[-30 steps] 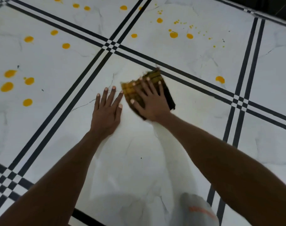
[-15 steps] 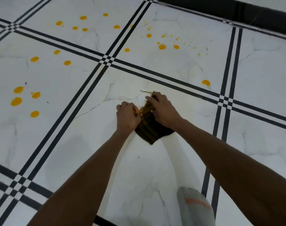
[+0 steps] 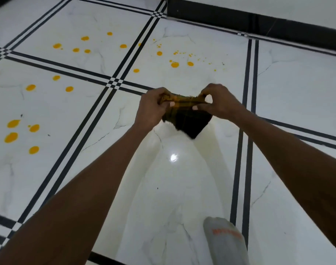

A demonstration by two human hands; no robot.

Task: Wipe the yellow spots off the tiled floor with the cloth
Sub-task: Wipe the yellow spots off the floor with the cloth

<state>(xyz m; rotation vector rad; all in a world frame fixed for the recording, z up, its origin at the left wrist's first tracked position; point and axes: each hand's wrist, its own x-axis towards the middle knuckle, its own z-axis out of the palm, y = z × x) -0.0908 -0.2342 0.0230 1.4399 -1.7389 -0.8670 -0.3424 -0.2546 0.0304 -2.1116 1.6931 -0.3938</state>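
Hands up: left hand (image 3: 153, 109) and right hand (image 3: 219, 104) each pinch the dark, yellow-stained cloth (image 3: 186, 117). Yellow spots (image 3: 174, 64) dot the white tiled floor (image 3: 297, 88) beyond.

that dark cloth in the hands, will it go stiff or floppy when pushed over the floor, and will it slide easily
Probably floppy: the cloth sags in a limp point between the left hand and right hand. Likely light, since fingertip pinches carry it. It may slide easily, as the tiled floor looks glossy, though yellow-stained folds could drag.
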